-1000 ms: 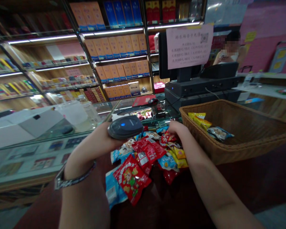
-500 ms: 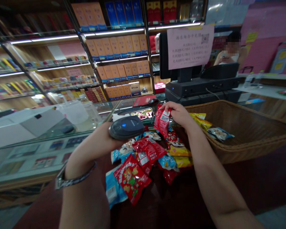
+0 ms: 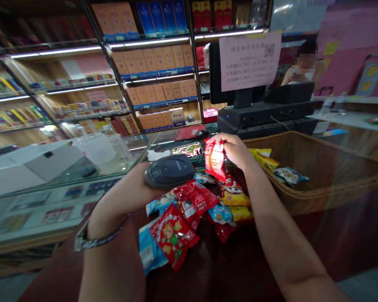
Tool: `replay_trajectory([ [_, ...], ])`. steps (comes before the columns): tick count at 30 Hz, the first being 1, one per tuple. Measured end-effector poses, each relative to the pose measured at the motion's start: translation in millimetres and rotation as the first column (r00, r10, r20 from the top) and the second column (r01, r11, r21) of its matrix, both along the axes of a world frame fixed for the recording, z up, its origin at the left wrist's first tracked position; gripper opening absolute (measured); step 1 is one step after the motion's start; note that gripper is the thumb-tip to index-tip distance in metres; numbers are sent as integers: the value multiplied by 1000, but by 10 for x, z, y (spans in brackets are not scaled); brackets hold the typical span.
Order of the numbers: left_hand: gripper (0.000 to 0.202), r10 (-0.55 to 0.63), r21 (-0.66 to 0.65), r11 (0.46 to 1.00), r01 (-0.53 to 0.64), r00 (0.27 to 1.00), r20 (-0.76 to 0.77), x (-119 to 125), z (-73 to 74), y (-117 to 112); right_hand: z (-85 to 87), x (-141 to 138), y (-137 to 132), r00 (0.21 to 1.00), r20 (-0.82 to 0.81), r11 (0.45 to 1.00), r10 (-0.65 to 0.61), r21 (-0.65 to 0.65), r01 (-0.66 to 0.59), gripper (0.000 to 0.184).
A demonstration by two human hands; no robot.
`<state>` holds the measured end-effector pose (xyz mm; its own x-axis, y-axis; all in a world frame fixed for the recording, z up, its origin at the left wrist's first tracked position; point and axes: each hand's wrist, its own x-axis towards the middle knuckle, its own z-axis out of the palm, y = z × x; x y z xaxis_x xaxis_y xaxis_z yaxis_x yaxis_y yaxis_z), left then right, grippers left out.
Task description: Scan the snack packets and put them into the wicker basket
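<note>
Dark-red counter [image 3: 334, 243]; snack packets [image 3: 189, 209] heaped; wicker basket [image 3: 302, 201] beside; lit shelves [image 3: 157, 63] behind.

Behind the grip of the right hand [image 3: 236, 149] stands a black register monitor [image 3: 214, 67] bearing a pink paper notice [image 3: 248, 61]; to its left, wooden shelves [image 3: 40, 69] under white strip lights [image 3: 151, 42] rise above a glass display counter [image 3: 34, 197]; far right, a pink wall [image 3: 343, 63]
</note>
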<state>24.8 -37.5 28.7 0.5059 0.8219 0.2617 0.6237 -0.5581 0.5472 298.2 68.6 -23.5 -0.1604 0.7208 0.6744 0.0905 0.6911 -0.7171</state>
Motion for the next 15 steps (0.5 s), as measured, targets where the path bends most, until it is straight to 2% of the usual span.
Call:
replay_trajectory([
  [8, 43, 17, 30, 999, -17, 1000, -22, -11, 9, -1, 12, 10, 8, 999, 20, 999, -35, 25, 34, 15],
  [10, 41, 16, 28, 999, -16, 999, -34, -1, 11, 9, 29, 33, -1, 989, 29, 987, -145, 73, 143, 18],
  [11, 40, 19, 24, 1000, -18, 999, -42, 1, 11, 14, 46, 53, -22, 968, 29, 964, -250, 100, 246, 19],
  [12, 40, 22, 22, 1000, -21, 999, -47, 0, 11, 18, 68, 80, -56, 923, 22, 917, -385, 121, 380, 21],
  [13, 40, 22, 22, 1000, -21, 998, -51, -2, 10, 21, 94, 114, -101, 847, 11, 840, -532, 133, 526, 22],
  [15, 40, 16, 26, 1000, -14, 998, -56, -12, 8, 23, 150, 198, -206, 626, -24, 619, -779, 131, 775, 24],
])
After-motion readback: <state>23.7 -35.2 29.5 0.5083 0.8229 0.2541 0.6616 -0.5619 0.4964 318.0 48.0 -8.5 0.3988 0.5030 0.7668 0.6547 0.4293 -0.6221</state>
